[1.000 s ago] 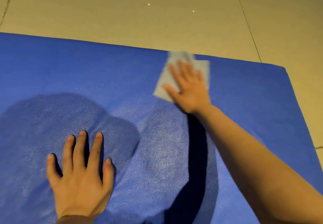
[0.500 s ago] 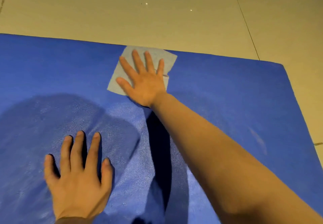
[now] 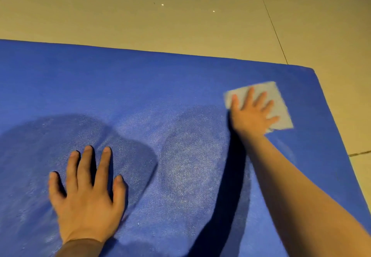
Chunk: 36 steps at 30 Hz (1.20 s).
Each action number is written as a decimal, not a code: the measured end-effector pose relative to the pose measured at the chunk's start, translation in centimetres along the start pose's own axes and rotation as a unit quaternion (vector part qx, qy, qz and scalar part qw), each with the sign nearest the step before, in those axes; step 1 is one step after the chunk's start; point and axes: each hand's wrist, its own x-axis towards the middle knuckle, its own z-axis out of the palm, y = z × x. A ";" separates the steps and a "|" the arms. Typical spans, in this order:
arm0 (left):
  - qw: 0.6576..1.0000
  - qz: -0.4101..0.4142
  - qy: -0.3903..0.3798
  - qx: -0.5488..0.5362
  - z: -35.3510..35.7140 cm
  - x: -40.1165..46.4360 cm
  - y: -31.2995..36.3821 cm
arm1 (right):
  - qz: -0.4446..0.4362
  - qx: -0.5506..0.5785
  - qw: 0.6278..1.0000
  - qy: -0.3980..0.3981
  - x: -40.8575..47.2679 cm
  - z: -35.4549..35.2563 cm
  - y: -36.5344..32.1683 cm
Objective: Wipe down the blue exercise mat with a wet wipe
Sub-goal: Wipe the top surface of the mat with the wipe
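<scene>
The blue exercise mat (image 3: pixel 140 88) lay flat on a floor (image 3: pixel 180 15) of large pale beige tiles and filled the lower two thirds of the frame, its far edge running from the middle left toward a squared corner at the upper right. The mat had a fine pebbled foam texture that glinted in the central area, where broad rounded patches appeared darker and greyer than the saturated blue near the far edge. Thin dark grout lines crossed the smooth, faintly glossy tiles at the upper right, and two small bright specks showed on the floor near the top centre. The wet wipe (image 3: pixel 279 106), a thin, pale grey-white rectangular sheet, lay flat on the mat at the right of the frame, near the squared corner. The right hand (image 3: pixel 251 116) pressed down on the wipe with fingers straight and spread, palm flat, the outline slightly blurred; the bare forearm extended to the lower right corner of the frame and cast a dark shadow on the mat to its left. The left hand (image 3: pixel 86 194) rested palm-down directly on the mat at the lower left, fingers extended and slightly apart, holding nothing. A dark sleeve (image 3: pixel 78 248) covered its wrist at the bottom edge. No brand, label or writing was legible on any item.
</scene>
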 end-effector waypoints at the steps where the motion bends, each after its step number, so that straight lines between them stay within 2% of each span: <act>1: 1.000 -0.001 -0.003 -0.002 0.0 0.0 0.0 | -0.068 -0.023 0.997 -0.003 -1.6 0.8 -2.5; 3: 1.000 -0.005 -0.010 -0.003 0.1 -0.1 0.0 | -0.231 -0.075 0.970 -0.009 -6.2 2.6 -7.0; 5: 1.000 -0.007 -0.009 -0.004 0.1 -0.1 0.0 | -0.390 -0.094 0.916 -0.025 -11.0 4.0 -9.8; 7: 1.000 -0.006 0.000 -0.005 0.2 -0.2 -0.1 | -0.504 -0.070 0.860 -0.046 -13.0 4.8 -9.9; 8: 1.000 -0.006 0.002 -0.005 0.3 -0.2 -0.1 | -0.534 -0.045 0.844 -0.040 -12.6 4.8 -9.2; 9: 1.000 -0.005 0.000 -0.005 0.3 -0.2 -0.2 | -0.532 -0.022 0.846 -0.017 -11.5 4.5 -7.9; 11: 1.000 -0.003 -0.015 -0.002 0.4 -0.1 -0.4 | -0.455 -0.008 0.889 0.043 -8.1 3.9 -4.0; 13: 1.000 -0.005 -0.028 -0.003 0.5 -0.2 -0.6 | -0.310 -0.027 0.950 0.028 -4.7 2.6 1.7; 15: 1.000 -0.006 -0.024 -0.007 0.5 -0.3 -0.6 | -0.150 0.004 0.988 0.025 -2.6 0.9 7.8; 18: 1.000 -0.005 -0.021 -0.007 0.4 -0.3 -0.5 | -0.028 0.045 0.998 0.036 -1.5 -0.3 11.9; 21: 1.000 -0.010 -0.025 -0.013 0.5 -0.2 -0.6 | 0.038 0.050 0.998 0.026 -2.6 0.5 8.8; 23: 1.000 -0.007 -0.022 -0.016 0.5 -0.3 -0.5 | -0.022 0.028 0.999 0.023 -5.1 1.8 4.9; 25: 1.000 0.002 -0.020 -0.021 0.5 -0.1 -0.4 | -0.178 -0.020 0.984 0.019 -10.1 4.1 0.6; 28: 1.000 0.014 -0.010 -0.025 0.7 -0.2 -0.9 | -0.427 -0.068 0.901 -0.038 -18.0 6.6 -3.7; 30: 0.999 0.017 -0.008 -0.029 0.7 -0.4 -1.1 | -0.494 -0.031 0.868 -0.045 -19.2 6.3 -2.5; 31: 0.999 0.017 -0.008 -0.031 0.7 -0.4 -1.1 | -0.489 -0.018 0.872 -0.012 -18.3 5.9 -0.9; 32: 0.999 0.021 -0.010 -0.033 0.6 -0.3 -1.1 | -0.451 -0.018 0.892 0.005 -17.0 5.4 1.2; 33: 0.999 0.035 -0.013 -0.031 0.4 -0.2 -1.2 | -0.387 -0.013 0.922 0.013 -15.3 4.8 3.8; 34: 0.998 0.056 -0.015 -0.027 0.1 -0.2 -1.5 | -0.309 -0.013 0.951 -0.014 -13.9 4.0 6.6; 36: 0.994 0.098 -0.032 -0.025 -0.6 -1.6 -2.9 | -0.149 0.003 0.988 -0.043 -12.5 2.5 12.5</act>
